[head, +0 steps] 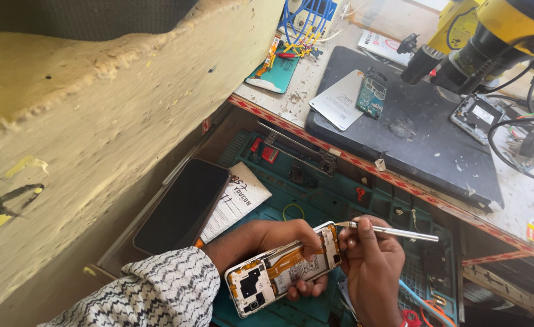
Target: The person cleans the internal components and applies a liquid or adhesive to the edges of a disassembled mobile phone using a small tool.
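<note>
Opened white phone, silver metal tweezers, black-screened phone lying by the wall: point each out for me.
Opened white phone [282,275]: head view, on its exposed battery area.
Silver metal tweezers [394,232]: head view, mid-shaft.
Black-screened phone [183,204]: head view, centre of the dark glass.

A dark blank phone screen [182,206] lies beside a white printed paper label [238,200]

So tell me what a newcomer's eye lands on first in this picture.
First, the opened phone with its back off, low in the middle, gripped by the left hand while the right hand points silver tweezers at its upper end. Next, the yellow-and-black microscope at top right, over a dark mat bearing a small green circuit board. A black-screened phone lies left of the hands.
</note>
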